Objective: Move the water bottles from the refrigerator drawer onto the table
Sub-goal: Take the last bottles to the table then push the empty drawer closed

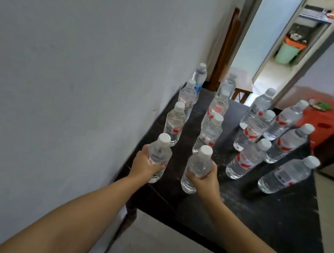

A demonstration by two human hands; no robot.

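While a dark table stands against a white wall, each hand, left and right, grips one bottle, left's and right's; thirteen more stand upright.

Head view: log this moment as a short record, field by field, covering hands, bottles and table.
left hand: left hand grips the left bottle round its body
right hand: right hand grips the right bottle round its body
held bottles: both upright with white caps, at the table's near left part; whether their bases touch the top cannot be told
table: dark table against a pale wall
standing bottles: upright in rows behind and right of the hands, e.g. nearest right bottle
beyond table: red stool, open doorway
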